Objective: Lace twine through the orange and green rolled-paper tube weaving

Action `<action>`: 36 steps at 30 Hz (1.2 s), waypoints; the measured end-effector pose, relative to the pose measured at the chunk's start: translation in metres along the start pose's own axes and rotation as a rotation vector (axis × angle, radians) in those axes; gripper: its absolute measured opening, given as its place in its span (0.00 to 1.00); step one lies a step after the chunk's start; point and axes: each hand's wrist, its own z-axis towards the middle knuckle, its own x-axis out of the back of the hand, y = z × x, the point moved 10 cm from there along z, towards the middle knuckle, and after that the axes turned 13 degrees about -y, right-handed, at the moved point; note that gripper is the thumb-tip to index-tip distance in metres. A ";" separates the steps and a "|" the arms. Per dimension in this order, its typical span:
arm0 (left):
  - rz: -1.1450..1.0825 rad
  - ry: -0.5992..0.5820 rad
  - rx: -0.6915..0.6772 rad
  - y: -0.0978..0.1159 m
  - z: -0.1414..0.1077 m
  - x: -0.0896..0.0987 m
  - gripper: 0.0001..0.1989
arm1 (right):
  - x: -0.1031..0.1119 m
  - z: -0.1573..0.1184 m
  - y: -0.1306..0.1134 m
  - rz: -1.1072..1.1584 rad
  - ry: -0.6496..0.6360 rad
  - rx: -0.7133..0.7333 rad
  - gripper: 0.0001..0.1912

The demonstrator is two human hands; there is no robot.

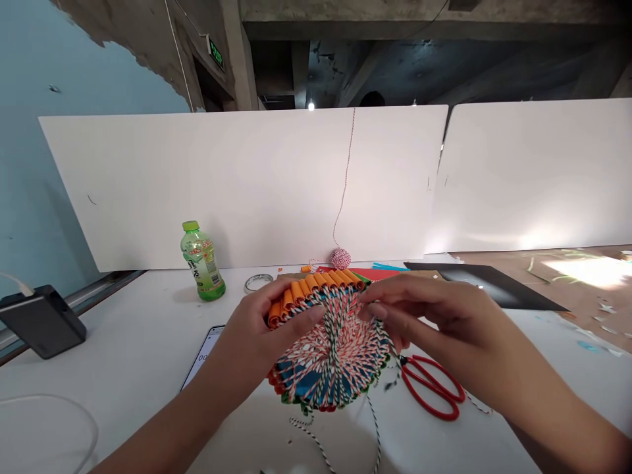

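Note:
A round craft piece (336, 355) is held up over the table, its face criss-crossed with red-white and green-white twisted string over blue. Orange rolled paper tubes (316, 284) line its upper edge, and red and green bits edge the bottom. My left hand (269, 329) grips it on the left, thumb across the front, fingers behind. My right hand (409, 306) is closed at the upper right edge, thumb and fingers pinching the string there. A loose green-white string (374, 421) hangs down to the table. Red-handled scissors (434, 388) lie beneath my right forearm, blades hidden.
A green bottle (202, 262) stands at the left, near a tape roll (258, 283) and a phone (202, 355). A black power bank (42, 322) sits far left. Behind are a red-white string ball (340, 258), black sheet (484, 283) and white partition (247, 191).

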 end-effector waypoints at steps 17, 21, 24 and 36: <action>0.089 -0.021 -0.032 0.007 -0.002 -0.003 0.22 | 0.011 0.001 0.001 0.004 0.062 0.041 0.02; 0.144 0.030 -0.095 0.018 -0.007 -0.001 0.20 | 0.009 0.000 -0.002 0.058 0.012 0.065 0.02; 0.179 0.041 -0.150 0.025 -0.011 -0.002 0.16 | 0.012 -0.003 -0.004 0.064 0.018 0.075 0.02; 0.570 0.156 -0.507 0.052 -0.036 -0.005 0.13 | 0.017 -0.013 -0.020 -0.077 0.056 0.093 0.17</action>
